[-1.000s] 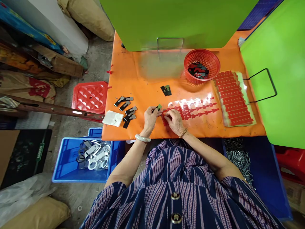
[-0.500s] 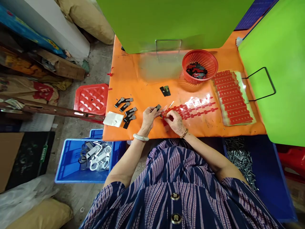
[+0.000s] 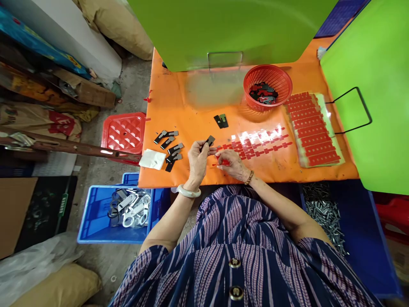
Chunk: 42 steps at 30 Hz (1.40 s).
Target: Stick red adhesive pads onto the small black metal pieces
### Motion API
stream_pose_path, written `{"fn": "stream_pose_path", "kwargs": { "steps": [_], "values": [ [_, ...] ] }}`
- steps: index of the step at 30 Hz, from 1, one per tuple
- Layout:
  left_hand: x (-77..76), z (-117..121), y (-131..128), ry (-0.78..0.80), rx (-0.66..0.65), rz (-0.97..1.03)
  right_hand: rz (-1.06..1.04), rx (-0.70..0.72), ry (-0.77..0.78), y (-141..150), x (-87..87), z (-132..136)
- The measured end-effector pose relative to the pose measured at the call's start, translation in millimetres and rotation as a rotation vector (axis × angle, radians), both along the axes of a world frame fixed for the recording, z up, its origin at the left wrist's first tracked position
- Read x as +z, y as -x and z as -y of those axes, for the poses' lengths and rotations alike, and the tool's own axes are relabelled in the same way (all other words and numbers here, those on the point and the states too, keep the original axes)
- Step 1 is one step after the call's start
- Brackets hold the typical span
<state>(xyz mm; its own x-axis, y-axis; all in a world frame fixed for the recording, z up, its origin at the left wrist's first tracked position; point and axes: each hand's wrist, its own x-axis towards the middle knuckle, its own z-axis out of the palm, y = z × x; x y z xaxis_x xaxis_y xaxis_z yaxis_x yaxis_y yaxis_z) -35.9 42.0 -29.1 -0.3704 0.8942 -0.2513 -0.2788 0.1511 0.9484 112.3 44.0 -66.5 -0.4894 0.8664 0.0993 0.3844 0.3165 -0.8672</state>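
Observation:
Above the front edge of the orange table, my left hand [image 3: 198,160] is closed on a small black flat metal piece [image 3: 209,141], held between the fingertips. Close beside it, my right hand [image 3: 235,165] is pinched, with a bit of red sticker [image 3: 214,165] showing at its fingertips. Behind and right of that hand lies a clear sheet of red sticker shapes [image 3: 258,145]. Two more dark metal pieces [image 3: 221,121] lie farther back. On the left, several black and grey metal pieces [image 3: 172,149] are spread near a white paper pad [image 3: 152,159].
A red basket [image 3: 247,91] holds dark and red pieces. Stacked red sticker sheets [image 3: 315,128] lie at the right. Green boards [image 3: 236,30] with wire handles border the table [image 3: 172,98]. Blue bins of metal parts [image 3: 92,230] stand below left and right; a red stool [image 3: 123,134] is left.
My hands have moved slightly apart. The left hand has raised and turned the black metal piece, and the right hand has drawn back a little toward me with the red bit.

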Motion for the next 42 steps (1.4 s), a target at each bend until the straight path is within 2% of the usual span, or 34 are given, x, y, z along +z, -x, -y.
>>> {"fn": "stream_pose_path", "kwargs": {
  "steps": [3, 6, 11, 16, 25, 28, 33, 42],
  "values": [
    [3.5, 2, 1, 0.066, -0.033, 0.062, -0.202, -0.005, 0.107, -7, 7.1, -1],
    [5.8, 6, 7, 0.188, -0.13, 0.148, -0.3, -0.099, 0.176, -17, 18.0, 1],
    [11.0, 20, 8, 0.371, -0.307, 0.269, -0.273, -0.258, 0.176, -34, 38.8, 9],
    [17.6, 31, -2, 0.454, -0.459, 0.325, -0.19, -0.289, 0.122, -41, 50.0, 20],
    [29.7, 32, -16, 0.518, -0.576, 0.283, -0.133, -0.246, 0.188, -46, 51.9, 31],
    [32.1, 30, -17, 0.532, -0.61, 0.255, -0.087, -0.243, 0.134, -46, 50.6, 33],
    [31.0, 28, -15, 0.52, -0.644, 0.229, -0.066, -0.245, 0.057, -45, 51.6, 34],
    [29.7, 27, -14, 0.512, -0.655, 0.214, -0.065, -0.245, 0.063, -44, 51.7, 33]
  ]
}}
